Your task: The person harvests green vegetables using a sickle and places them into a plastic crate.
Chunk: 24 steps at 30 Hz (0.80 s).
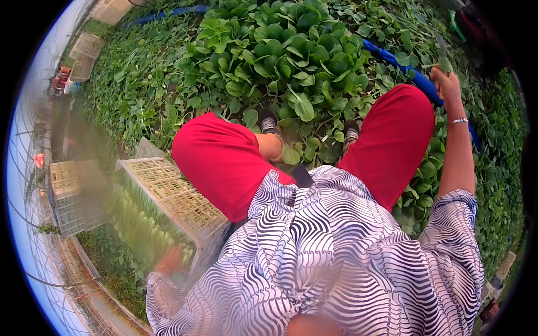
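Note:
My right hand (445, 86) is raised at the upper right, closed around a knife (440, 45) whose blade points up, with a green leaf (444, 65) at the fingers. At the lower left my left hand (170, 259) reaches to the near end of a pale plastic crate (189, 233), beside packed leafy greens with pale stems (143, 222). A smear blurs that side, so whether its fingers hold anything is unclear. Before my feet grows a dense clump of round-leaved greens (290, 54), with a loose leaf (301, 105) lying at its near edge.
A blue hose (422, 82) curves across the bed on the right. More crates (77, 197) stand at the left, and others (86, 54) lie farther off at upper left. Low weeds (143, 80) cover the ground. A dark object with green (457, 26) is at the top right.

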Available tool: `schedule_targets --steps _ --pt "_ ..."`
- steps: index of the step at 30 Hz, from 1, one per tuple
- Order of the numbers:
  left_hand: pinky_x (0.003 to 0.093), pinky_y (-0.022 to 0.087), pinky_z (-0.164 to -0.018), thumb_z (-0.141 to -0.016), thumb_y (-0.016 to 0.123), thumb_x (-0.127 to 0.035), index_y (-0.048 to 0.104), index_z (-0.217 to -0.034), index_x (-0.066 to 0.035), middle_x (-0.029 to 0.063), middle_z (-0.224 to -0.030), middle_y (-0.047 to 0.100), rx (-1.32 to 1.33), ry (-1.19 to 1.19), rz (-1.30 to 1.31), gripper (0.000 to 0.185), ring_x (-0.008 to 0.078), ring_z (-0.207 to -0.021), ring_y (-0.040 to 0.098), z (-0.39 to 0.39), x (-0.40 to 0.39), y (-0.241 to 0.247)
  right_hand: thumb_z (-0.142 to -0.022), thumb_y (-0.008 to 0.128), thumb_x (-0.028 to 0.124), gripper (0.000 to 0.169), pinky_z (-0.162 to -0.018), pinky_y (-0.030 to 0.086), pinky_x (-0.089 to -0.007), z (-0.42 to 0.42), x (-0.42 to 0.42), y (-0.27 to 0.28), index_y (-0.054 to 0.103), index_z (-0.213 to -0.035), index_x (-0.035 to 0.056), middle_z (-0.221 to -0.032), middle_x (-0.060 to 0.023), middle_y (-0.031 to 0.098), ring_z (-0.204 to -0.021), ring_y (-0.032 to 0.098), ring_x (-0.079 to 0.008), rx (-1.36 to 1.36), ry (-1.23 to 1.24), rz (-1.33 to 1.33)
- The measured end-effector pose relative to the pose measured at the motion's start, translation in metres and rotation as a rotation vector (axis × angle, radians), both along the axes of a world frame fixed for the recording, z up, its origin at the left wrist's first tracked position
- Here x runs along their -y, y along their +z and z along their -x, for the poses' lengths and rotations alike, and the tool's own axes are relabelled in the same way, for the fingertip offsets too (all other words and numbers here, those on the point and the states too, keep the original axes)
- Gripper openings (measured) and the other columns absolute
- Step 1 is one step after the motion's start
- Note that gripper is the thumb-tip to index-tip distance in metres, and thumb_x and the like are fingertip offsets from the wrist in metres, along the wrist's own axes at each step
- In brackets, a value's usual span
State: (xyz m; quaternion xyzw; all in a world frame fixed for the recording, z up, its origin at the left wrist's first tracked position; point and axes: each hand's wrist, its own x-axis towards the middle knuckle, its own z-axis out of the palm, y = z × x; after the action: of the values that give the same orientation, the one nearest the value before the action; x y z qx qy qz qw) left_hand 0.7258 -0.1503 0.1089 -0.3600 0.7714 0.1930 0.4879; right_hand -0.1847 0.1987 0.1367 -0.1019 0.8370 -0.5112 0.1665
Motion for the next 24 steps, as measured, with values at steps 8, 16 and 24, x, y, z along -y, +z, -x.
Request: schedule_targets --steps 8,16,24 --pt "0.0372 0.047 -0.084 -0.066 0.072 -0.021 0.062 -0.103 0.0 0.0182 -0.097 0.065 0.286 -0.167 -0.048 0.044 0.0328 -0.095 0.061 0.165 0.1 0.113 -0.085 0.05 0.021 0.021 -0.076 0.045 -0.047 -0.03 -0.133 -0.129 0.056 -0.093 0.0031 -0.095 -0.0211 0.061 -0.092 0.057 -0.0386 -0.059 0.264 -0.986" --pt "0.0359 0.049 -0.076 -0.079 0.056 -0.008 0.053 -0.116 -0.004 0.0185 -0.094 0.063 -0.6 -0.219 0.307 0.037 0.0326 -0.088 0.061 0.548 0.165 0.082 -0.087 0.054 0.029 0.028 -0.047 0.042 -0.0305 -0.03 -0.027 -0.19 0.048 -0.082 0.0022 -0.066 -0.0055 0.049 -0.05 0.049 -0.0155 0.45 0.199 -0.189" --pt "0.0374 0.049 -0.076 -0.079 0.054 -0.005 0.05 -0.12 -0.004 0.0149 -0.093 0.062 -0.878 -0.409 -0.26 0.041 0.0319 -0.085 0.06 0.807 0.006 -0.051 -0.091 0.048 0.033 0.025 -0.035 0.032 -0.026 -0.004 0.094 -0.241 0.043 -0.083 0.0094 -0.062 0.0001 0.042 -0.042 0.042 -0.0108 0.866 -0.159 0.197"
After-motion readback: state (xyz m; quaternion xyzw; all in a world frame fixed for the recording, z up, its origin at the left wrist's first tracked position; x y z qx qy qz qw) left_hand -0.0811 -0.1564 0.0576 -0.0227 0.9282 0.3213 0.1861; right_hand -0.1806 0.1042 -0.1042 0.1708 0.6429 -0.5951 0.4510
